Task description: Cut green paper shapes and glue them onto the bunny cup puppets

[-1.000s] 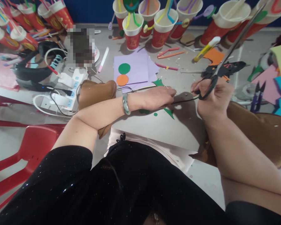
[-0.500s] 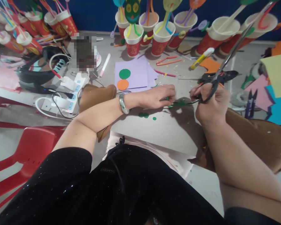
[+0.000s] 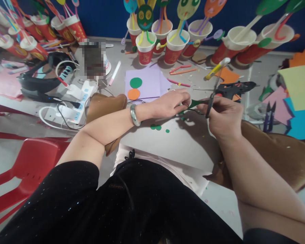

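Note:
My left hand (image 3: 175,103), with a bangle on its wrist, pinches a piece of green paper (image 3: 196,103) over the table. My right hand (image 3: 225,115) is closed around the handles of dark scissors (image 3: 210,105), held tilted beside the paper's right end. Small green paper dots (image 3: 156,127) lie on the table below my left hand. Behind it, a green circle (image 3: 136,82) and an orange circle (image 3: 133,94) rest on purple paper (image 3: 149,79).
Red paper cups (image 3: 145,54) with paper figures line the back. A hot glue gun (image 3: 235,88) and purple-handled snips (image 3: 269,117) lie to the right, near coloured paper sheets (image 3: 298,118). A power strip (image 3: 82,101) with cables is at left, beside a red chair (image 3: 38,156).
The scissors have swung down from pointing up to the right and now stand close to the green paper. My right hand has turned and moved slightly left.

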A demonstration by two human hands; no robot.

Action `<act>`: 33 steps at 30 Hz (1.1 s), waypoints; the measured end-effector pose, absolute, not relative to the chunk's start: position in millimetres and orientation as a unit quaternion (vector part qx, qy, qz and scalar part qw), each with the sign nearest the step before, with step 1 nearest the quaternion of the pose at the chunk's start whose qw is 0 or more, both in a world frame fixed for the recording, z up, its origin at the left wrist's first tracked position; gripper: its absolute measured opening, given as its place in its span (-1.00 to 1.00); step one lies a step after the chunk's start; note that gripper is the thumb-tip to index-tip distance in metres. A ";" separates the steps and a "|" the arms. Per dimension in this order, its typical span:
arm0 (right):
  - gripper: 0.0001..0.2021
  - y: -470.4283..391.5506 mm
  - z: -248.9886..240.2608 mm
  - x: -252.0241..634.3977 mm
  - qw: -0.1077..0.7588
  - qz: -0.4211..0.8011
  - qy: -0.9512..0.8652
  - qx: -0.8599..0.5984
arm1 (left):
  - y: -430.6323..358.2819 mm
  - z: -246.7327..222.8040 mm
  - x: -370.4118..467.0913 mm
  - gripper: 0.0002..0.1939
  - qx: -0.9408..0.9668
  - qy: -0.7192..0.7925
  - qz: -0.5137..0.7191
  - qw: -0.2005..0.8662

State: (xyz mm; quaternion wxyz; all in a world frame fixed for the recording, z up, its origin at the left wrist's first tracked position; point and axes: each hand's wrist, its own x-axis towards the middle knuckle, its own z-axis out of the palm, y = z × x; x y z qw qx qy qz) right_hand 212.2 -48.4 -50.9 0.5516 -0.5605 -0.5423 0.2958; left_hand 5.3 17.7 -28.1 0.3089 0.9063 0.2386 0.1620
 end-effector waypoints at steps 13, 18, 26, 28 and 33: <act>-0.57 -49.1 -46.9 211.0 0.598 0.284 -0.535 -0.525 | 7.1 -27.5 11.4 -0.75 0.896 0.252 0.215 0.295; -0.55 -51.2 -49.3 212.2 0.575 0.311 -0.557 -0.513 | -2.9 -19.7 14.3 -0.85 0.828 0.269 0.254 0.422; -0.50 -54.1 -47.9 212.8 0.570 0.311 -0.564 -0.510 | 5.5 -24.0 14.0 -0.87 0.712 0.293 0.288 0.569; -0.42 -55.0 -46.5 214.3 0.558 0.329 -0.584 -0.489 | 7.2 -19.8 12.0 -0.86 0.680 0.309 0.304 0.592; -0.30 -59.7 -42.4 216.6 0.438 0.401 -0.652 -0.472 | 6.6 -7.5 9.1 -0.90 0.613 0.331 0.337 0.633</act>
